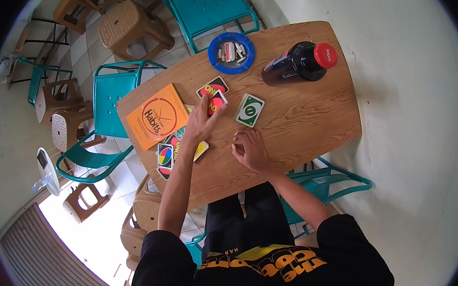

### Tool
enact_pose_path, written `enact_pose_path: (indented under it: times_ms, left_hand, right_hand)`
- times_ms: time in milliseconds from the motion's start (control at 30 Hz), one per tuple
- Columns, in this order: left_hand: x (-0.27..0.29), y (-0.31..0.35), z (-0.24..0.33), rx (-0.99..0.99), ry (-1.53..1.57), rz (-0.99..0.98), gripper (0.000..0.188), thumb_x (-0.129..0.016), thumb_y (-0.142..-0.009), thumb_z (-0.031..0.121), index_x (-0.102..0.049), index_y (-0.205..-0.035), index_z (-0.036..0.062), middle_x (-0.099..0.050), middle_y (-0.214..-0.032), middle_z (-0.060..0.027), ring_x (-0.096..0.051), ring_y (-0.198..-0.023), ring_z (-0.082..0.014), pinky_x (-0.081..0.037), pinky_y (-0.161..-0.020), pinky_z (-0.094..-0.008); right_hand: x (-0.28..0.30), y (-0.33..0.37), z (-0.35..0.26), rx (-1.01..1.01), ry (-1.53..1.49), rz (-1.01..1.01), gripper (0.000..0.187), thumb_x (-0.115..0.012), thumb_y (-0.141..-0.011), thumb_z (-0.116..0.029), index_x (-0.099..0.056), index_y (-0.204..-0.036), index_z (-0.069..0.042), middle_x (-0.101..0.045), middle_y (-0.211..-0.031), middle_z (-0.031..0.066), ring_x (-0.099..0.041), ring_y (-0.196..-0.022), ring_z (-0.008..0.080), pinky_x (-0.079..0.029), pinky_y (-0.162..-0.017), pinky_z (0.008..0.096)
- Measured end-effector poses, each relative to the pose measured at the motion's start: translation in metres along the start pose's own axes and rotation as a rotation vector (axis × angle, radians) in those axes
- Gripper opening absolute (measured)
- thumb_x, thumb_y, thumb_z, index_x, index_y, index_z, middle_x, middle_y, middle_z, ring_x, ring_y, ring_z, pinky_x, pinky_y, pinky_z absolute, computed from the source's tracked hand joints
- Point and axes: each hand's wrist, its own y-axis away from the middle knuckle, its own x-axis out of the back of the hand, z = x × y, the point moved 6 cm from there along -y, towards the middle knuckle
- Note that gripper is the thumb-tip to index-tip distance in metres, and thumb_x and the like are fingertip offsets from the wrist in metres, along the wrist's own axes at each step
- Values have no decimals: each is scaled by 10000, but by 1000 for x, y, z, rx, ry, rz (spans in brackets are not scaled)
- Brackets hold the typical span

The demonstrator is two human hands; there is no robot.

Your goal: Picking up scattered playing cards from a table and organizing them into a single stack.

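My left hand (pixel 199 122) reaches across the table, its fingers and thumb closed on a playing card (pixel 216 105) with a red oval on a black back; whether there is more than one card cannot be told. Just beyond it lies another red-and-black card (pixel 216 84), face down. A green-and-white card (pixel 250 110) is face up to the right. My right hand (pixel 251 149) rests on the table below that card, fingers curled and apparently holding nothing. Beside my left forearm are several scattered cards (pixel 165 155), some face up, partly hidden by the arm.
An orange book (pixel 157 115) lies at the table's left. Toward the far side stand a blue ashtray (pixel 214 63) with cigarette butts and a dark bottle (pixel 304 64) with a red cap. Teal chairs (pixel 213 10) and brown stools (pixel 131 27) surround the wooden table (pixel 307 115); a wall rises at the right.
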Motion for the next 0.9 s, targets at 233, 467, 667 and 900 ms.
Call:
enact_pose_path:
  times_ms: [233,467,667,900]
  left_hand:
    - [-20,57,-45,350,998,-76,533,-323,-972,480,-527,-1140,17,-481,-797,-12,-459,-724,-100,-386,-610,-246]
    - [-30,97,-45,421,1237,-21,758,-181,-942,598,-490,-1253,-19,-586,-889,-67,-567,-729,-155,-473,-670,-267]
    - [-29,104,-45,428,1315,44,747,-192,-958,568,-499,-1219,-60,-581,-817,-75,-566,-683,-165,-471,-645,-279]
    - [-16,103,-49,473,1339,151,693,-198,-962,559,-464,-1276,1,-569,-810,-78,-556,-668,-177,-469,-643,-289]
  right_hand:
    - [14,-47,-19,13,-105,105,289,-668,-743,-90,-503,-970,-16,-528,-971,136,-517,-934,325,-413,-835,406]
    - [-8,-140,-17,-167,451,-88,480,-723,-721,-329,-518,-1022,-17,-503,-1048,149,-514,-970,304,-406,-797,431]
    - [-22,-160,-19,-320,648,-102,629,-771,-644,-453,-503,-1006,-14,-509,-1062,153,-519,-993,283,-408,-803,422]
    - [-21,-152,-5,-398,345,-5,589,-847,-577,-214,-478,-1012,-65,-536,-1022,129,-549,-986,290,-444,-776,445]
